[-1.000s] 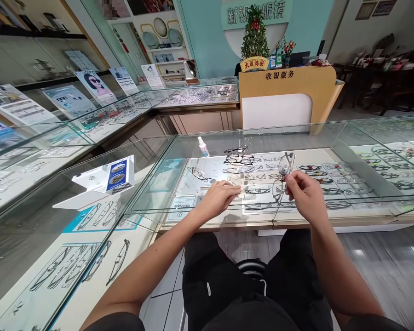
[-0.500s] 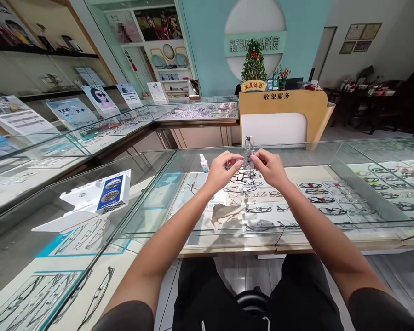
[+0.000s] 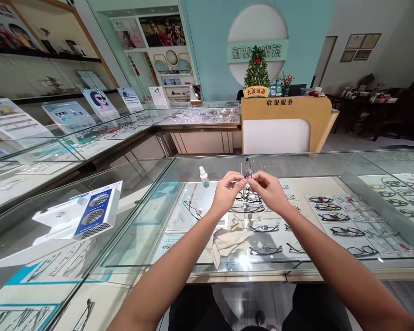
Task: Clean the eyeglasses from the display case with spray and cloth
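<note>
Above the glass counter I hold a pair of eyeglasses [image 3: 248, 167] on edge, so its outline looks narrow. My left hand [image 3: 228, 192] is closed, with thumb and fingertips pinching the frame from the left. From the other side my right hand [image 3: 269, 189] pinches it too, and the two sets of fingertips almost meet. The fingers cover part of the frame. A white spray bottle [image 3: 204, 177] stands left of my left hand. Closer to me, a crumpled beige cloth [image 3: 229, 244] lies on the counter top.
Rows of eyeglasses [image 3: 331, 217] fill the glass display case [image 3: 307, 264] beneath my hands. A white and blue box [image 3: 98, 212] sits on the left counter. Across the aisle is a yellow service desk [image 3: 290, 110] with a plant [image 3: 256, 69] on it.
My hands have come closer together, with the left fingertips now at the frame beside the right ones. The eyeglasses sit lower in view, and the view itself has shifted.
</note>
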### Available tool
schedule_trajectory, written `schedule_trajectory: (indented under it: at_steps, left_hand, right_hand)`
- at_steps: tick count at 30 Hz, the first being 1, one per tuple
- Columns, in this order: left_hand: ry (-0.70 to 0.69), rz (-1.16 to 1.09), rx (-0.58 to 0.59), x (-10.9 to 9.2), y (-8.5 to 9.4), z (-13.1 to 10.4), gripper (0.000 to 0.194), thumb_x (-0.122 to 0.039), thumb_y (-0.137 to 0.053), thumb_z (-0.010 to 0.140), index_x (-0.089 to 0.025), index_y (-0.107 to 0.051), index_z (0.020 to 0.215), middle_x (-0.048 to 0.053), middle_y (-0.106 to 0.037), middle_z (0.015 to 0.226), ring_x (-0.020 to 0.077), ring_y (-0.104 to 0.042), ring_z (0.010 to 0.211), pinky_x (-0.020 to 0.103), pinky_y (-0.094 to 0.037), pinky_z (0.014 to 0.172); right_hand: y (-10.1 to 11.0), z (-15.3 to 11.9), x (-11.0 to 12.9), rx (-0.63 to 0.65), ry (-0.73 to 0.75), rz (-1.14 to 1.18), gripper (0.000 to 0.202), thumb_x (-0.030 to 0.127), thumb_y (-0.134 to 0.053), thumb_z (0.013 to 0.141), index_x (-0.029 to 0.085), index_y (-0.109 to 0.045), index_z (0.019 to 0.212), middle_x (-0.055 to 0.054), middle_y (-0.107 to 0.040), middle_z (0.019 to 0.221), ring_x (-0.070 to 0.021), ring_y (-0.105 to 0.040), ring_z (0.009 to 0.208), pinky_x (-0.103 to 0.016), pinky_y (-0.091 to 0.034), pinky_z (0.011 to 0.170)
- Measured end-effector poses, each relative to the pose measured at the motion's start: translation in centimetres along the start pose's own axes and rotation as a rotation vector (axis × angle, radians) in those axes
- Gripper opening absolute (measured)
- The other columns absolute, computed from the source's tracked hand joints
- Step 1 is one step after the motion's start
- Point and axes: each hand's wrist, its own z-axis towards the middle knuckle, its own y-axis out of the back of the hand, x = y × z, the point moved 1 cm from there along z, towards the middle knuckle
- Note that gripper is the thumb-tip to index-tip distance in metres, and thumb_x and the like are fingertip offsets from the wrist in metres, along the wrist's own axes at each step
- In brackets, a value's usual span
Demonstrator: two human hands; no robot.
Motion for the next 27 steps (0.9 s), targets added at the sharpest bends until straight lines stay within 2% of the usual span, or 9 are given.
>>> schedule_trajectory:
  at_steps: [4, 7, 9, 13, 15, 18, 21, 23, 27]
  left_hand:
    - [0.06, -0.071, 0.009, 0.2, 0.2, 0.0, 0.034, -0.053, -0.084, 0.089, -0.02, -0.076, 0.09, 0.008, -0.072, 0.114, 0.0224, -0.066, 0.111, 0.035, -0.054, 0.098]
    - [0.109, -0.122, 0.027, 0.5, 0.3, 0.1, 0.036, -0.056, -0.083, 0.09, -0.021, -0.075, 0.097, 0.008, -0.074, 0.117, 0.0225, -0.069, 0.113, 0.037, -0.058, 0.1]
    - [0.137, -0.144, 0.022, 0.6, 0.4, 0.1, 0.039, -0.058, -0.082, 0.09, -0.022, -0.073, 0.1, 0.008, -0.075, 0.114, 0.0229, -0.07, 0.112, 0.039, -0.062, 0.098]
    - [0.152, -0.064, 0.011, 0.6, 0.7, 0.3, 0.042, -0.062, -0.079, 0.091, -0.022, -0.07, 0.098, 0.008, -0.075, 0.107, 0.0228, -0.07, 0.108, 0.034, -0.065, 0.084]
    - [0.142, -0.016, 0.025, 0.5, 0.8, 0.3, 0.043, -0.063, -0.078, 0.091, -0.021, -0.069, 0.096, 0.008, -0.074, 0.105, 0.0221, -0.069, 0.106, 0.032, -0.065, 0.079]
    - [0.128, 0.01, 0.045, 0.2, 0.8, 0.3, 0.044, -0.063, -0.078, 0.091, -0.02, -0.068, 0.093, 0.007, -0.074, 0.103, 0.0215, -0.069, 0.104, 0.031, -0.065, 0.077]
    - [0.15, 0.002, 0.077, 0.0, 0.8, 0.4, 0.046, -0.064, -0.078, 0.09, -0.02, -0.068, 0.093, 0.008, -0.074, 0.102, 0.0226, -0.07, 0.104, 0.032, -0.066, 0.076]
    - [0.185, -0.022, 0.098, 0.0, 0.8, 0.4, 0.047, -0.065, -0.079, 0.089, -0.02, -0.067, 0.093, 0.009, -0.075, 0.103, 0.024, -0.07, 0.105, 0.034, -0.067, 0.075]
    - [0.239, -0.085, 0.074, -0.1, 0.9, 0.5, 0.047, -0.064, -0.083, 0.086, -0.02, -0.069, 0.094, 0.01, -0.077, 0.106, 0.0261, -0.072, 0.106, 0.036, -0.068, 0.073]
  right_hand:
    - [0.0, 0.0, -0.4, 0.033, -0.003, 0.016, 0.034, 0.057, -0.071, 0.1, 0.023, -0.067, 0.092, 0.001, -0.064, 0.075, -0.0174, -0.056, 0.069, -0.032, -0.044, 0.065]
    - [0.3, 0.0, -0.5, -0.015, 0.019, -0.054, 0.032, 0.054, -0.069, 0.102, 0.023, -0.069, 0.09, 0.0, -0.065, 0.073, -0.0171, -0.056, 0.067, -0.032, -0.043, 0.064]
    - [0.7, 0.0, -0.5, -0.1, 0.038, -0.158, 0.03, 0.05, -0.067, 0.103, 0.023, -0.071, 0.091, 0.0, -0.065, 0.072, -0.017, -0.056, 0.065, -0.032, -0.042, 0.064]
    - [1.9, 0.2, -0.6, -0.346, 0.064, -0.51, 0.026, 0.045, -0.064, 0.104, 0.024, -0.076, 0.095, 0.002, -0.065, 0.067, -0.017, -0.057, 0.06, -0.033, -0.04, 0.063]
    - [2.5, 0.3, -0.7, -0.437, 0.091, -0.639, 0.025, 0.042, -0.062, 0.105, 0.024, -0.078, 0.099, 0.0, -0.07, 0.071, -0.0179, -0.061, 0.061, -0.034, -0.043, 0.065]
    - [3.0, 0.6, -0.9, -0.51, 0.168, -0.707, 0.028, 0.038, -0.056, 0.107, 0.023, -0.076, 0.118, -0.007, -0.081, 0.097, -0.0221, -0.071, 0.076, -0.037, -0.053, 0.075]
    - [3.1, 0.7, -1.1, -0.535, 0.266, -0.751, 0.037, 0.036, -0.055, 0.107, 0.022, -0.066, 0.139, -0.013, -0.08, 0.122, -0.0292, -0.073, 0.104, -0.044, -0.057, 0.091]
    - [3.0, 0.7, -1.2, -0.53, 0.316, -0.774, 0.042, 0.036, -0.058, 0.106, 0.021, -0.06, 0.144, -0.015, -0.077, 0.129, -0.0325, -0.069, 0.114, -0.05, -0.056, 0.099]
    - [2.4, 0.3, -0.8, -0.458, 0.357, -0.754, 0.041, 0.036, -0.059, 0.105, 0.022, -0.06, 0.143, -0.018, -0.073, 0.13, -0.0371, -0.066, 0.12, -0.057, -0.052, 0.107]
